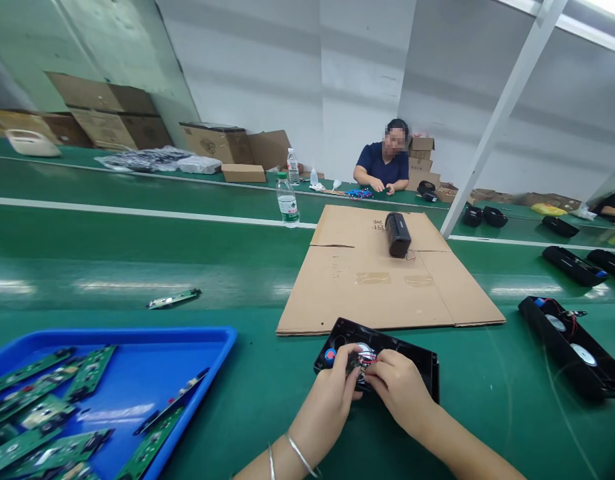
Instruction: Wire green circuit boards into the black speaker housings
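A black speaker housing (412, 351) lies open on the green table, with a round silver speaker and a blue-red part (330, 355) inside. Over its middle, my left hand (333, 393) pinches a small dark part with wires. Close beside it on the right, my right hand (400, 383) is closed at the thin red wires (370, 358); its fingertips hide what exactly they hold. Two silver bangles circle my left wrist.
A blue tray (222, 340) of green circuit boards stands at left. Flat cardboard (392, 293) beyond the housing bears a black speaker (398, 235). More housings (562, 347) lie right; a bottle (287, 203) and a seated person (382, 163) are farther back.
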Available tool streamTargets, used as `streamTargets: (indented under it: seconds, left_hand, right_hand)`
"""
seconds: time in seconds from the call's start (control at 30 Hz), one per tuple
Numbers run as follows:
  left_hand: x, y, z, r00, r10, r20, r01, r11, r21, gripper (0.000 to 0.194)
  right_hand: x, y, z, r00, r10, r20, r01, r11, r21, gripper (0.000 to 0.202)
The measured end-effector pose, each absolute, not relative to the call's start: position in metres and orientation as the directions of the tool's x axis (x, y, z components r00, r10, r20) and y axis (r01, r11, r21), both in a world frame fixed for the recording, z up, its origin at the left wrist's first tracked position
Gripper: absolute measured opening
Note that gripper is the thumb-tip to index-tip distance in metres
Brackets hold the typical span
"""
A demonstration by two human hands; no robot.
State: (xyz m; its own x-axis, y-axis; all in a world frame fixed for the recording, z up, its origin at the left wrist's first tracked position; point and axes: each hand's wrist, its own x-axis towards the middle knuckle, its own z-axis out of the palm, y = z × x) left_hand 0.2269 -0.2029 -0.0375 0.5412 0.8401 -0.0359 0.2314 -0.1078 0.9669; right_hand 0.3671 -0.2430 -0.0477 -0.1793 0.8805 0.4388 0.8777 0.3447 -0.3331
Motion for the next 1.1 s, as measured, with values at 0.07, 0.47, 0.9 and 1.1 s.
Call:
streamTargets:
  seconds: [0.07, 0.47, 0.9, 1.1]
  left_hand:
    - [0.225, -0.201, -0.038, 0.563, 0.826, -0.015, 0.213, -0.128, 0.969, 0.024]
    - [0.225, -0.199, -0.039, 0.607, 0.795, 0.017, 0.146, -0.132, 0.981, 0.019]
    - [0.214, -0.207, -0.014, 0.678, 0.718, 0.158, 0.452, -0.577, 0.681, 0.024]
    - [0.209, -0.201, -0.012, 0.749, 0.644, 0.156, 0.399, -0.626, 0.669, 0.023]
  right_hand:
    - [0.368, -0.242, -0.045, -0.107, 0.922, 0.372, 0.886, 0.258, -0.384, 0.009]
    - [0.364, -0.24, -0.045, -0.091, 0.967, 0.238, 0.97, 0.141, -0.198, 0.005]
    - [0.373, -0.247, -0.014, -0.196, 0.981, -0.01, 0.712, 0.135, -0.689, 0.021]
    - [0.374, -0.247, -0.017, -0.191, 0.981, -0.021, 0.724, 0.126, -0.678, 0.021]
